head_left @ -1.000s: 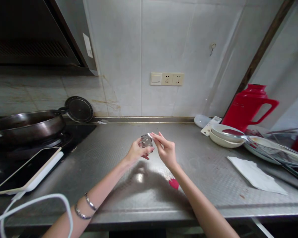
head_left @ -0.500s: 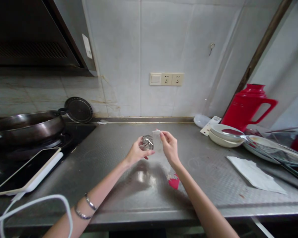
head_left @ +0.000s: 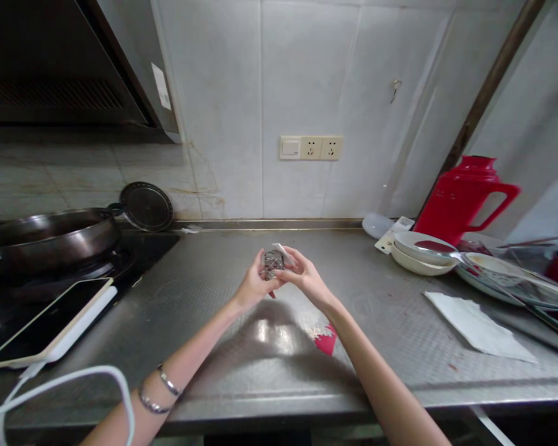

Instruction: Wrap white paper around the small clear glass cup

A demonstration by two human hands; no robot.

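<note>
Above the steel counter [head_left: 214, 322], my left hand [head_left: 252, 284] and my right hand [head_left: 305, 276] meet around a small shiny clear-wrapped object [head_left: 273, 261]. Fingers of both hands are closed on it. A bit of white wrapper [head_left: 281, 249] sticks up from it by my right fingertips. What is inside the wrapping is too small to make out. Below my right wrist a red scrap [head_left: 327, 340] lies on the counter beside some pale crumbs.
Left: a dark wok [head_left: 46, 232] on the stove, a round lid [head_left: 146, 205], a tablet [head_left: 46, 319] with a white cable [head_left: 65, 378]. Right: a red jug [head_left: 465, 195], stacked white bowls [head_left: 421, 251], plates, a white paper napkin [head_left: 477, 327]. Wall sockets [head_left: 311, 148] behind.
My right hand had pulled a white wrapper piece off to the right; now it has come back in and closed against the object with my left hand.
</note>
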